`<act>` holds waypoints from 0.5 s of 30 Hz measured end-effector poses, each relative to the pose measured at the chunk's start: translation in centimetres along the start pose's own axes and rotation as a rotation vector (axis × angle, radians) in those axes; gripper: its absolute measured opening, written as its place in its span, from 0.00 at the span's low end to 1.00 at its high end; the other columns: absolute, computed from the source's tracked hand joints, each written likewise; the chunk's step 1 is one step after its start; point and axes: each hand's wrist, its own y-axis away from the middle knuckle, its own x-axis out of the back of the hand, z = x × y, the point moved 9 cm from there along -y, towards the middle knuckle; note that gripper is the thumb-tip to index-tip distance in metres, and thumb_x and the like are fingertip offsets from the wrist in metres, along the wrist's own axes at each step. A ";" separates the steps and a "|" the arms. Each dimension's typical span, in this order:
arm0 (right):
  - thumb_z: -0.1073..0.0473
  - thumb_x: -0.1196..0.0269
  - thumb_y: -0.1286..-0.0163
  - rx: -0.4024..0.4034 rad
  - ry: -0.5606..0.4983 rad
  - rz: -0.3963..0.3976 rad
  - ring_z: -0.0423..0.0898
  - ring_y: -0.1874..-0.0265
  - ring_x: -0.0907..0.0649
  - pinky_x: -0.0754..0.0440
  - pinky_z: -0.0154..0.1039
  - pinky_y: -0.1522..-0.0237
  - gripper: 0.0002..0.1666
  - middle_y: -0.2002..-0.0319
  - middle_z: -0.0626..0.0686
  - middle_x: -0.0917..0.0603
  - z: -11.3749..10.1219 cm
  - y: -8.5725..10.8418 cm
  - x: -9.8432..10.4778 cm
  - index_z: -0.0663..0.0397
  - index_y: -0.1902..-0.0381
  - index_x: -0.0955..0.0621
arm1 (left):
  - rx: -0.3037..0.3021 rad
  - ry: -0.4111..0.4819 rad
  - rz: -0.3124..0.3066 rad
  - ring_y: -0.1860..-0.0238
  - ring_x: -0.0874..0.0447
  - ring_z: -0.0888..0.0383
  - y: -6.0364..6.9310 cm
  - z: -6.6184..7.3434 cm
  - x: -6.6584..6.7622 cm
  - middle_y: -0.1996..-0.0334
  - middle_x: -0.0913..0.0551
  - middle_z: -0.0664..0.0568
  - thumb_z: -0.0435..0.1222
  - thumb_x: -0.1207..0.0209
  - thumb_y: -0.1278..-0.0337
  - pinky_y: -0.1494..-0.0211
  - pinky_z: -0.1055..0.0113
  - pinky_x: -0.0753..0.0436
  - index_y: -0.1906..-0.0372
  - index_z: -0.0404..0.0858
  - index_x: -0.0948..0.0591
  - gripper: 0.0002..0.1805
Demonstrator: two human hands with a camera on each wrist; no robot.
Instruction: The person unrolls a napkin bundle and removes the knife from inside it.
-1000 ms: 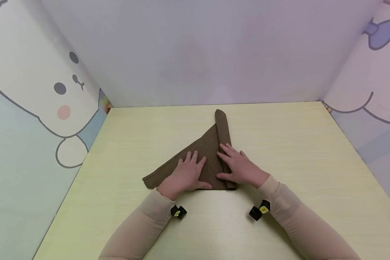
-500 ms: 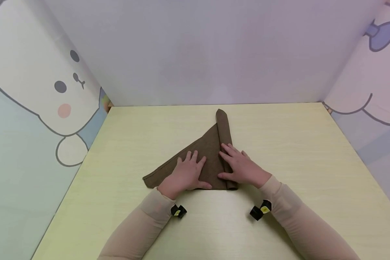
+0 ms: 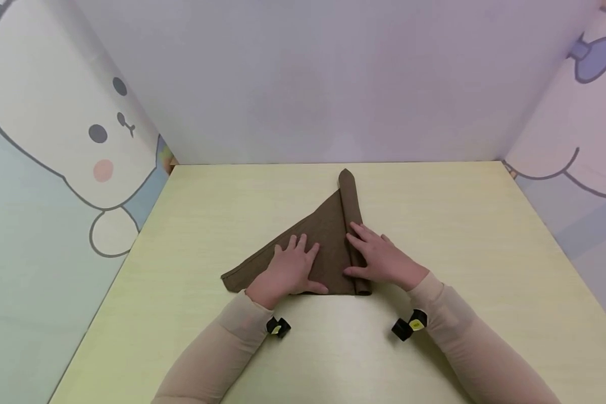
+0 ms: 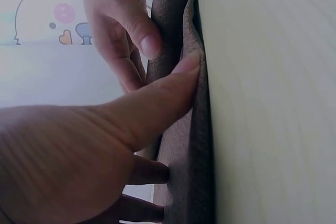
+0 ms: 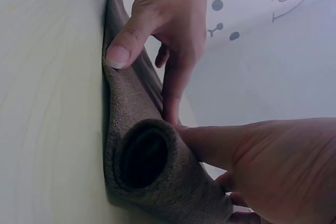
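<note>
A brown cloth [image 3: 328, 235] lies on the table in a rough triangle. Its right side is wound into a narrow roll [image 3: 350, 202], whose hollow end [image 5: 146, 153] faces the right wrist camera. My left hand [image 3: 288, 269] rests spread on the flat part, thumb near the front edge. On the roll lies my right hand [image 3: 384, 261], its fingers extended across it and its thumb touching the roll's left side. In the left wrist view the left thumb [image 4: 163, 95] presses the cloth's edge just beside the roll [image 4: 169, 30].
A pale wood-grain table [image 3: 474, 224] carries the cloth. Behind it stands a plain light wall [image 3: 303, 84], with cartoon-printed panels [image 3: 55, 168] on both sides. A small black device [image 3: 279, 327] is strapped at each wrist.
My right hand and the roll have shifted slightly to the right, uncovering a little more flat cloth. The left hand stays practically in place.
</note>
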 end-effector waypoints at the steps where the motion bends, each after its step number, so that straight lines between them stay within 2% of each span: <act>1: 0.37 0.34 0.39 -0.001 0.000 0.001 0.58 0.28 0.44 0.41 0.68 0.39 0.51 0.25 0.61 0.48 0.1 0.1 0.1 0.63 0.29 0.36 | -0.001 -0.001 -0.001 0.27 0.51 0.39 0.0 0.0 0.0 0.26 0.48 0.39 0.74 0.44 0.60 0.37 0.37 0.37 0.25 0.46 0.42 0.58; 8: 0.39 0.33 0.39 -0.013 -0.016 -0.007 0.58 0.29 0.41 0.40 0.67 0.39 0.51 0.25 0.61 0.48 0.3 0.3 0.5 0.63 0.29 0.37 | 0.011 -0.007 -0.002 0.27 0.52 0.39 0.0 -0.3 -0.3 0.26 0.49 0.38 0.74 0.45 0.60 0.37 0.36 0.38 0.24 0.46 0.43 0.59; 15: 0.40 0.33 0.39 -0.007 -0.061 -0.030 0.59 0.31 0.38 0.40 0.67 0.39 0.52 0.26 0.62 0.48 0.3 0.5 0.6 0.63 0.28 0.39 | 0.004 0.016 -0.006 0.27 0.52 0.38 0.6 -0.7 -0.3 0.26 0.49 0.37 0.73 0.43 0.60 0.38 0.36 0.37 0.25 0.45 0.43 0.59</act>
